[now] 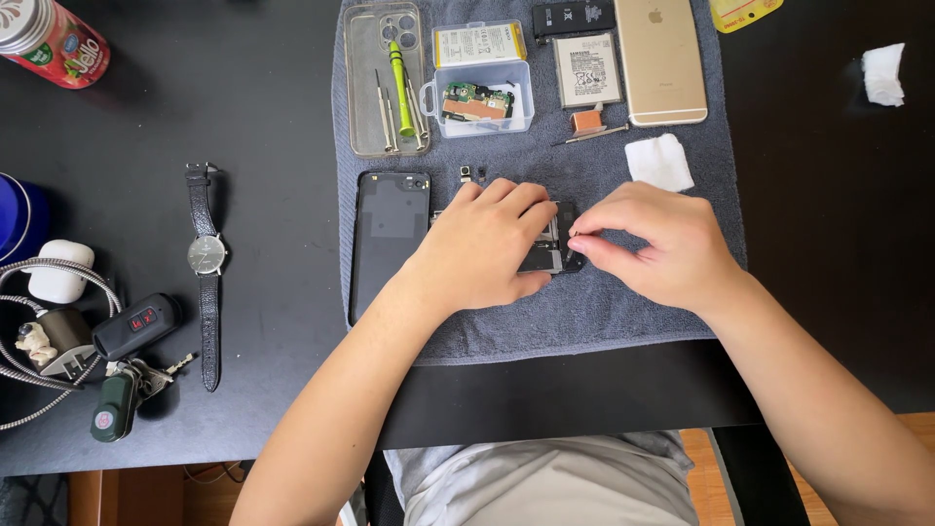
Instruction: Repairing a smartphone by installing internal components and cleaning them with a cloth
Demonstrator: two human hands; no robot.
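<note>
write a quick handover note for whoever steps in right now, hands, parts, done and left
Left hand: pressed flat on the opened phone, steadying it on the grey towel.
Right hand: fingertips pinched at the phone's right edge; whether they hold a small part cannot be seen.
Parts: black back cover lies left of the phone. Clear case holds the screwdrivers. Small box holds a circuit board. Two batteries and a gold phone lie at the towel's far edge.
Done: back cover off, board out in the box.
Left: phone open, its parts not refitted.
</note>
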